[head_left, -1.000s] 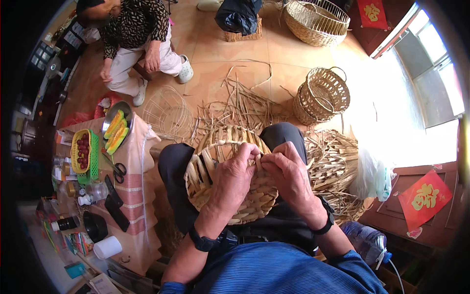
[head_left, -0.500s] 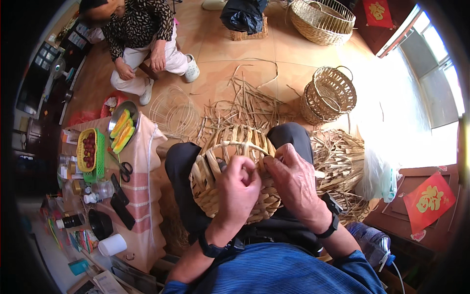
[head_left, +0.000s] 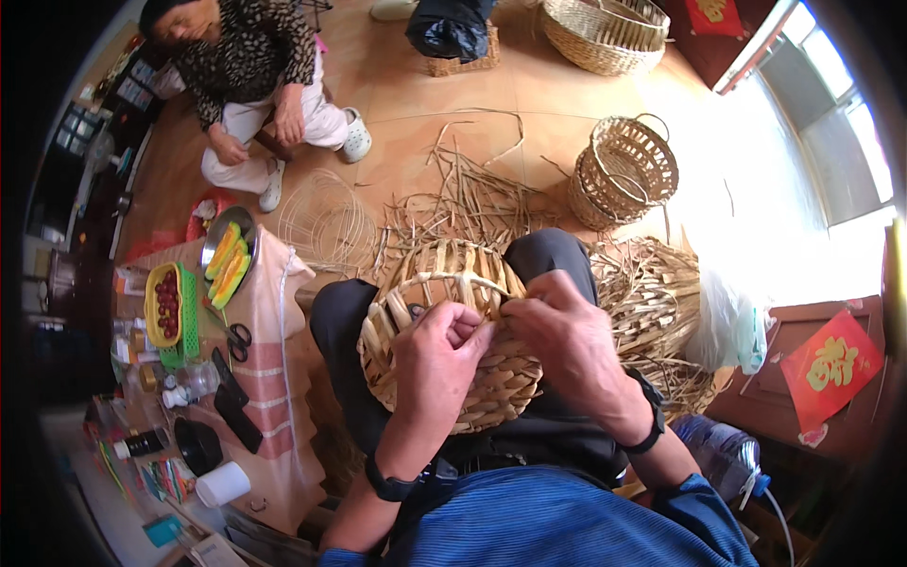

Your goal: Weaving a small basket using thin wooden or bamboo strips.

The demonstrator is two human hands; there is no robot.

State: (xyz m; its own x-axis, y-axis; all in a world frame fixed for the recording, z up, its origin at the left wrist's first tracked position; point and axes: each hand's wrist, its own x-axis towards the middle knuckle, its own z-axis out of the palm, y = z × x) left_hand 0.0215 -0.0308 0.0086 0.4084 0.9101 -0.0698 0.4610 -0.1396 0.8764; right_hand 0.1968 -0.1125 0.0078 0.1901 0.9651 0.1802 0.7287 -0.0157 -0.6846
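A half-woven round basket (head_left: 416,283) of pale cane strips rests upside down on my lap. My left hand (head_left: 436,364) lies on its woven base with the fingers curled onto a strip near the rim. My right hand (head_left: 559,342) presses against the basket's right side, fingertips pinching a thin cane strip (head_left: 472,281) that arcs over the top. The two hands nearly touch at the fingers. Both wrists wear dark bands.
Loose cane strips (head_left: 463,198) litter the floor ahead. A finished openwork basket (head_left: 625,170) stands to the right, another large basket (head_left: 605,33) at the top. A seated person (head_left: 255,85) is at upper left. A low table (head_left: 269,378) with fruit trays, scissors and a cup is on my left.
My left hand has slid rightward across the basket base to meet the right hand. The view has tilted slightly.
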